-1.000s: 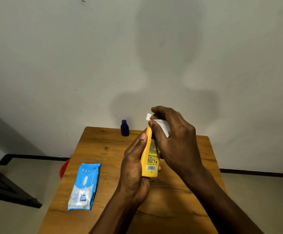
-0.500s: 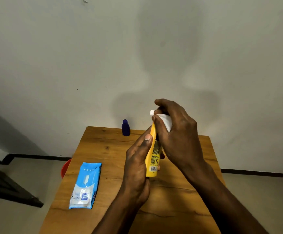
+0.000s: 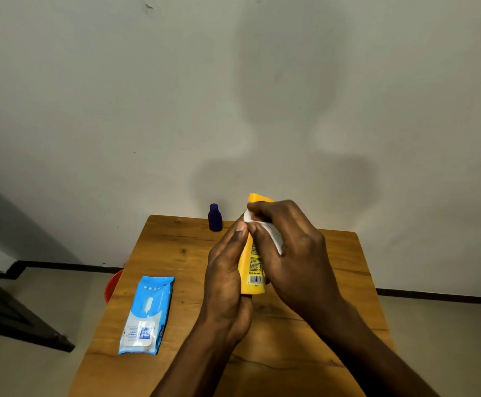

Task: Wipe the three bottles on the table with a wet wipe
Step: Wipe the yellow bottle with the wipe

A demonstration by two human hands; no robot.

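A yellow bottle (image 3: 251, 275) with a barcode label stands upright above the wooden table (image 3: 305, 333), held between both hands. My left hand (image 3: 226, 273) grips its lower left side, fingers reaching up along it. My right hand (image 3: 288, 250) holds a white wet wipe (image 3: 269, 233) wrapped round the bottle's middle and upper part. The bottle's yellow top shows above my right fingers. A small dark blue bottle (image 3: 215, 217) stands at the table's far edge near the wall. No third bottle is visible.
A blue wet wipe pack (image 3: 147, 313) lies flat on the table's left side. A red round object (image 3: 113, 285) peeks out from under the table's left edge. A pale wall rises right behind the table. A dark furniture piece (image 3: 10, 316) stands at the far left.
My right hand with the wipe has slid down the bottle, uncovering its yellow top. My left hand has shifted higher along the bottle's side.
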